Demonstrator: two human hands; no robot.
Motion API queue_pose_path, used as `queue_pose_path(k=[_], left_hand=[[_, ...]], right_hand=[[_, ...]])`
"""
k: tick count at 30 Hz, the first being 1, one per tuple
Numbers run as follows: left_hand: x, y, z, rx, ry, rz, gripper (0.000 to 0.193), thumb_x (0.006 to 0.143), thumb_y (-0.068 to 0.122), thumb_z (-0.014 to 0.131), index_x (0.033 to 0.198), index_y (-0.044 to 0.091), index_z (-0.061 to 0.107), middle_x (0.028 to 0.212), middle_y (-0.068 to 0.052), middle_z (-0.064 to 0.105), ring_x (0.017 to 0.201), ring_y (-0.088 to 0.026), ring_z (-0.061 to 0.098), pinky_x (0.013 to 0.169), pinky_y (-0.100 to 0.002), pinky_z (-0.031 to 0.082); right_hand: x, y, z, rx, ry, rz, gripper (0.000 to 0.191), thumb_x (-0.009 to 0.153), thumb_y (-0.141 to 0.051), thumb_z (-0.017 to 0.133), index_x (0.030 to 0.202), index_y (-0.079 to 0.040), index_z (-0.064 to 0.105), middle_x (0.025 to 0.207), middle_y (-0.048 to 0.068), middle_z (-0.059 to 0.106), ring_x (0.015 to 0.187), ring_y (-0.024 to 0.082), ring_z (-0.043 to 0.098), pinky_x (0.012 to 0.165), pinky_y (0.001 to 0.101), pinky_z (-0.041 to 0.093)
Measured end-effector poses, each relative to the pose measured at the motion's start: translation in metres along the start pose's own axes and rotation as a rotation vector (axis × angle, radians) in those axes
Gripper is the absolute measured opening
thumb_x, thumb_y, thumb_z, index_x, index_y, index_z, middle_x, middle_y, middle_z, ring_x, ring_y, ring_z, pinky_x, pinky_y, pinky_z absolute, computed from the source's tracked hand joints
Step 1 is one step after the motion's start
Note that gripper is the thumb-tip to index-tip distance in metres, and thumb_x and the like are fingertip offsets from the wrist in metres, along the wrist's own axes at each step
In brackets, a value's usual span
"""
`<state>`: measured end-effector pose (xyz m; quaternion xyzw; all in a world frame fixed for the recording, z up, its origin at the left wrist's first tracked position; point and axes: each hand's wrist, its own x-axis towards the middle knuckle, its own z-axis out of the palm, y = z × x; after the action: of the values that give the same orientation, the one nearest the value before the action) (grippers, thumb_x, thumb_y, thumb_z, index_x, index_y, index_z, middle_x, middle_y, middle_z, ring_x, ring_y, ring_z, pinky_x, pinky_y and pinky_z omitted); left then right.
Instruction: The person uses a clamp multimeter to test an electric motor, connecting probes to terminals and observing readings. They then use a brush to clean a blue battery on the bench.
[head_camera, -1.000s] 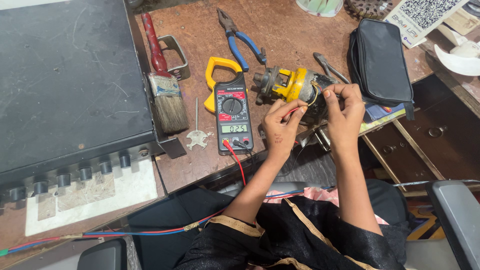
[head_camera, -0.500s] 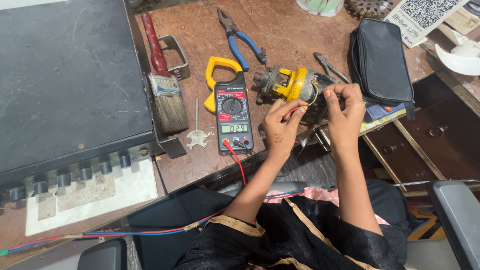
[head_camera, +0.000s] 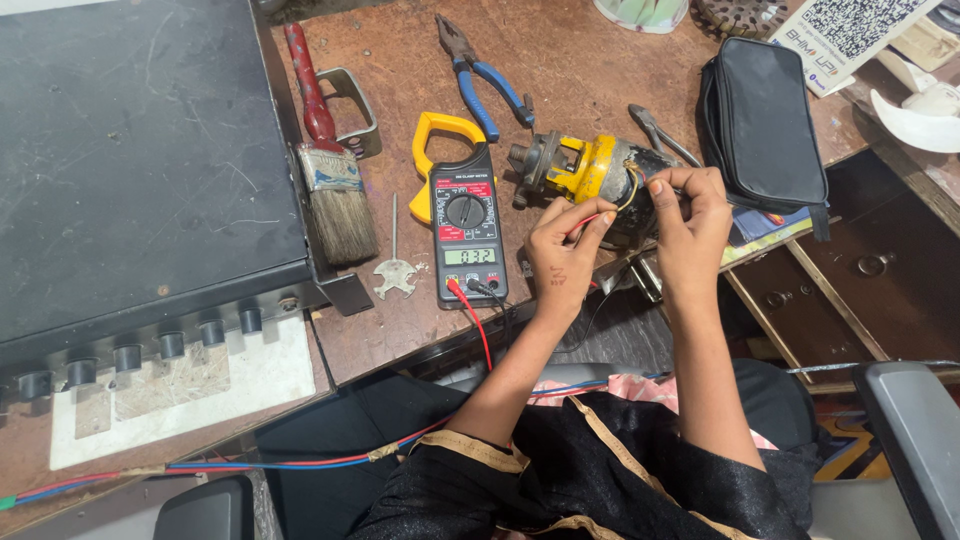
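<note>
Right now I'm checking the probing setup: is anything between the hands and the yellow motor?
Nothing visible does. The left hand holds a red probe at the yellow motor, and the right hand pinches a wire on it.

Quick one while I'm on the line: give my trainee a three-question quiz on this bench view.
1. True or false: the left hand holds a red probe against the yellow motor.
2. What lies between the black case and the clamp meter? A) paintbrush B) pliers C) pouch
3. Which colours are the two leads plugged into the meter?

Key: 1 true. 2 A, the paintbrush. 3 red and black. The right hand pinches a wire at the motor.
</note>
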<state>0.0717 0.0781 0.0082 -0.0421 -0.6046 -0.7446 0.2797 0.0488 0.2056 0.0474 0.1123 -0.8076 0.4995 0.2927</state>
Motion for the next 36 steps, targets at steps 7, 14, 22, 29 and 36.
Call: queue_pose_path(k=[7, 14, 22, 29, 36], left_hand=[[0.0002, 0.0005, 0.0006, 0.014, 0.002, 0.014, 0.016, 0.088, 0.001, 0.078, 0.104, 0.002, 0.077, 0.077, 0.004, 0.046, 0.069, -0.005, 0.039, 0.061, -0.024, 0.034], [-0.0002, 0.0012, 0.0008, 0.018, -0.002, 0.008, 0.016, 0.087, 0.001, 0.078, 0.103, 0.002, 0.078, 0.077, 0.004, 0.046, 0.069, -0.005, 0.039, 0.061, -0.024, 0.034], [-0.0005, 0.0017, 0.0005, 0.014, -0.003, 0.001, 0.016, 0.088, 0.001, 0.078, 0.103, 0.002, 0.077, 0.077, 0.004, 0.048, 0.069, -0.005, 0.04, 0.062, -0.024, 0.035], [0.001, 0.0014, 0.0005, 0.022, 0.002, 0.011, 0.016, 0.087, 0.001, 0.078, 0.104, 0.003, 0.077, 0.077, 0.004, 0.049, 0.068, -0.005, 0.04, 0.061, -0.024, 0.036], [0.0027, -0.0007, 0.002, 0.032, 0.003, 0.029, 0.015, 0.087, 0.001, 0.078, 0.102, 0.003, 0.077, 0.077, 0.004, 0.049, 0.068, -0.005, 0.041, 0.059, -0.024, 0.035]], right_hand=[[0.0007, 0.0003, -0.001, -0.02, -0.001, -0.011, 0.011, 0.102, -0.008, 0.071, 0.102, 0.002, 0.068, 0.097, 0.005, 0.056, 0.091, 0.015, 0.052, 0.083, 0.0285, 0.042], [-0.0003, -0.0002, -0.0014, -0.014, -0.003, -0.002, 0.01, 0.102, -0.008, 0.07, 0.101, 0.001, 0.068, 0.096, 0.005, 0.055, 0.089, 0.015, 0.051, 0.081, 0.0284, 0.042], [-0.0006, 0.0, -0.0019, -0.029, -0.007, -0.006, 0.01, 0.101, -0.008, 0.071, 0.101, 0.001, 0.068, 0.095, 0.005, 0.054, 0.088, 0.014, 0.05, 0.079, 0.0276, 0.041], [0.0, -0.0015, -0.0014, -0.013, -0.005, 0.015, 0.009, 0.102, -0.008, 0.07, 0.101, 0.001, 0.068, 0.096, 0.004, 0.054, 0.087, 0.013, 0.05, 0.079, 0.0275, 0.041], [0.0015, -0.0011, -0.0015, -0.019, -0.007, -0.018, 0.008, 0.102, -0.006, 0.07, 0.102, 0.001, 0.069, 0.096, 0.004, 0.054, 0.087, 0.012, 0.05, 0.078, 0.0267, 0.042]])
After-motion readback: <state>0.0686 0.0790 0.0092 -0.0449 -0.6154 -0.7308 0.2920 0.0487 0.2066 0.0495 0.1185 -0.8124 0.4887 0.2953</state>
